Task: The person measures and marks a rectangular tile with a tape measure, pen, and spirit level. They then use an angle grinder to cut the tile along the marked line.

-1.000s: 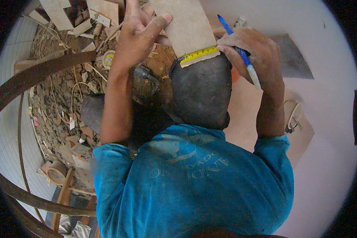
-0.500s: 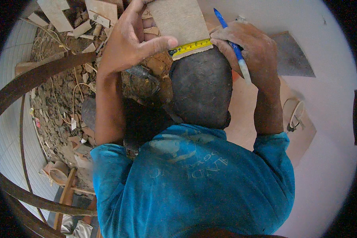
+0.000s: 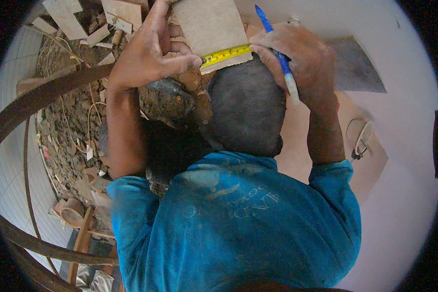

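Observation:
My left hand [image 3: 148,58] grips a beige tile piece [image 3: 209,27] by its left side, the thumb at the end of a yellow measuring tape [image 3: 226,52] lying across the tile's lower edge. My right hand [image 3: 306,63] is closed on a blue marker pen [image 3: 264,19] with a pale lower end, held slanting; its thumb touches the tape's right part. Just below the tile is my dark-clad knee [image 3: 243,102]. A dark power tool [image 3: 177,97] lies under my left forearm, partly hidden.
Rubble [image 3: 70,121], loose cords and broken tiles [image 3: 65,14] cover the ground at left. Curved-looking dark bars [image 3: 48,90] cross the left side. A grey tile [image 3: 357,65] lies at upper right by a pale wall [image 3: 404,146]; a small bucket [image 3: 360,136] sits on a beige board [image 3: 370,175].
Both hands, the tile and the tape have shifted up and to the left. My left hand has turned, bringing its thumb down onto the tape's left end. The pen has moved with my right hand.

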The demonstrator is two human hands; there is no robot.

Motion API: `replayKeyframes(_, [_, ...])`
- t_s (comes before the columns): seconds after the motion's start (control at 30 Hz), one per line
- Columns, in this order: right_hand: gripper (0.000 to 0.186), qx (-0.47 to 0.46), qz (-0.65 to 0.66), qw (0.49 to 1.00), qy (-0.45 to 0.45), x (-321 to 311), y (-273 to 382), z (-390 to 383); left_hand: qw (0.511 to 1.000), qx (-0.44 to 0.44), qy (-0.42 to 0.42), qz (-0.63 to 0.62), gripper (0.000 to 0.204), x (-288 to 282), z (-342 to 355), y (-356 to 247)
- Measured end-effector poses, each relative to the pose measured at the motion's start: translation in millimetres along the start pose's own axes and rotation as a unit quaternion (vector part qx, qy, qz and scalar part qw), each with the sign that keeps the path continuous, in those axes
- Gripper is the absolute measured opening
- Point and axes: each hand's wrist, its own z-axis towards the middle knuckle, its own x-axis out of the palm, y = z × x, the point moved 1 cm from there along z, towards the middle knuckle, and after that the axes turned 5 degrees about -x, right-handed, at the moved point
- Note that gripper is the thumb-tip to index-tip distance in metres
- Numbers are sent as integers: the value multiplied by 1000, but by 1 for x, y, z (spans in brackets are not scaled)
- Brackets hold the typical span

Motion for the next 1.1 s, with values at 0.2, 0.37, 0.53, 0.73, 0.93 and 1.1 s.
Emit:
replayKeyframes(0.2, [20,-6,-15,999,-47,11,-1,-8,1000,16,7,26,113,-2,1,2])
replayKeyframes(0.37, [19,6,-7,999,-51,12,1,-9,976,-80,-48,-196,115,16,-4,-12])
replayKeyframes(0.53, [19,4,-31,998,-52,13,3,-11,998,-45,-35,-40,113,7,-4,-2])
replayKeyframes(0.73, [26,-10,-23,998,-59,19,-1,-18,999,12,-31,15,113,5,-2,9])
replayKeyframes(0.93, [30,8,202,974,-107,-10,17,1,973,-84,-61,-205,111,21,0,-16])
replayKeyframes(1.1, [28,0,315,943,-111,-14,25,2,998,-24,-42,-47,111,10,0,-3])
